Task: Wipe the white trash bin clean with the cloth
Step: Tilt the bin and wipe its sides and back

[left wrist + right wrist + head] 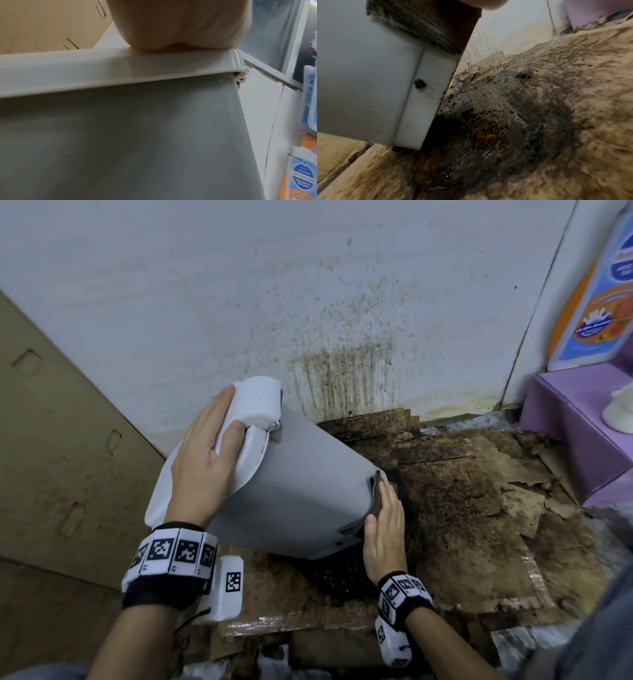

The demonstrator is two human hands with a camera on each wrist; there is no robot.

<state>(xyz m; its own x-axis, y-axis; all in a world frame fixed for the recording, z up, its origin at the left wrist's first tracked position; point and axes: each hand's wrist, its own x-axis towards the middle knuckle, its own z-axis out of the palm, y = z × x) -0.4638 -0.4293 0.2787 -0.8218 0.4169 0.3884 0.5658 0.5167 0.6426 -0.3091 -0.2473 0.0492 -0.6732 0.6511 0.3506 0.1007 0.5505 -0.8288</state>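
Right hand (pixel 383 525), nearest: fingers straight and together, palm pressing the cloth (pixel 376 491) flat against the bottom end of the bin (pixel 301 484). Not curled round the cloth; it is only pinned between palm and plastic. The right-wrist view shows the cloth (pixel 426 25) as a dark ribbed wad at the base edge, already soiled.

Bin is tipped over toward the left, its base lifted on the right side, one lower corner resting on the floor (pixel 462 508). It lies between the two hands, over filthy cardboard sheeting.

Left hand (pixel 205 453), farther up: palm laid on the lid (pixel 255 402), fingers extended and a little spread, thumb against the lid's edge. It steadies by pressing, not by gripping. The left-wrist view shows only the heel of the hand on the lid rim (pixel 120 70).

Beyond: white wall (pixel 239 285) with brown streaks and spatter just behind the bin; a cardboard panel (pixel 51 422) at left; a purple box (pixel 575 419) at right.

Risks, as judged:
- Neither hand clasps anything. A hard wipe stroke could shove the bin off its resting corner; it would slide or roll on the greasy floor.
- Cloth could slip from under the flat palm and drop into the dark wet patch (pixel 471 142) directly beneath the base.
- Dirty cloth may smear rather than clean.
- Lid may swing under left-hand pressure.
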